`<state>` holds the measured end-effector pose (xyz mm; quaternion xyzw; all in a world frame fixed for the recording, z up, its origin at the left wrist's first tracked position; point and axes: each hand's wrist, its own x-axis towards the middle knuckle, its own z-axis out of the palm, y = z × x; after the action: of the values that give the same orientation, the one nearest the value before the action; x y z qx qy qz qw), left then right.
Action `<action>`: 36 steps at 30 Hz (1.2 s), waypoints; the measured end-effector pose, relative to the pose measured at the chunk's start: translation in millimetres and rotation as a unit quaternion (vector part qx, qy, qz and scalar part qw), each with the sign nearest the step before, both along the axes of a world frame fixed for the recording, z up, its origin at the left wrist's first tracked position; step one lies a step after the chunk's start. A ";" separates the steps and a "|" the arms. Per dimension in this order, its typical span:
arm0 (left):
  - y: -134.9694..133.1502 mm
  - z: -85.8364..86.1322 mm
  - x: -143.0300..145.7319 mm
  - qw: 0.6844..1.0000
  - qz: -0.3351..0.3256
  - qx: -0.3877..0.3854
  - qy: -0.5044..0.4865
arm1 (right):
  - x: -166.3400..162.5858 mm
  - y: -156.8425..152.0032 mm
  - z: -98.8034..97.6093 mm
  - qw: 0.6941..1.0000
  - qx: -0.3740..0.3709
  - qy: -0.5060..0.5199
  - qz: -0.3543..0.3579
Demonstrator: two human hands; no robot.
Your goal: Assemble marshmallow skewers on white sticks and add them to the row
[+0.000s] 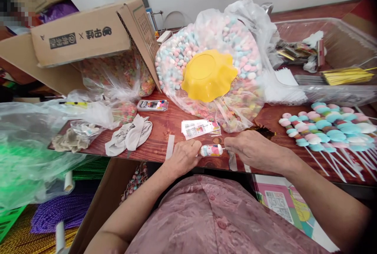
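Observation:
A short marshmallow skewer in a printed clear wrapper [211,150] lies level between my hands at the table's front edge. My left hand [186,155] is closed, with fingertips pinching the wrapper's left end. At the other end, my right hand [256,150] is closed around what looks like the skewer's thin stick, mostly hidden by the fingers. Just beyond the hands lie printed paper labels [198,129] in a loose pile. To the right, a heap of marshmallow skewers [332,126] in pink, blue and white rests with white sticks pointing forward.
A big clear bag of marshmallows [173,63] carries an upturned yellow bowl [209,75]. An open cardboard box [85,37] stands left, with crumpled gloves [129,135] in front. At back right is a clear plastic bin [332,92] with yellow ties [347,76].

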<state>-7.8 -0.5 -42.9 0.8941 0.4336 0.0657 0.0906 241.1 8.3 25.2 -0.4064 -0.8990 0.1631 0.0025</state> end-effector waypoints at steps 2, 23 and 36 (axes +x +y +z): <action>-1.3 -0.9 5.2 1.000 0.005 -0.014 -0.011 | -4.5 0.7 -3.5 1.000 0.006 -0.004 0.007; -8.9 3.6 14.5 0.978 0.080 -0.155 -0.118 | -37.6 -4.6 -7.1 1.000 0.008 -0.018 0.008; -10.7 15.4 21.4 0.915 0.106 -0.257 -0.291 | -25.5 7.2 -19.8 0.962 0.093 0.249 -0.068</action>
<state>13.6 -11.3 -27.4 0.7298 0.4823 0.2185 0.4324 215.6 15.5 5.4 -0.4107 -0.8516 0.1746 0.2749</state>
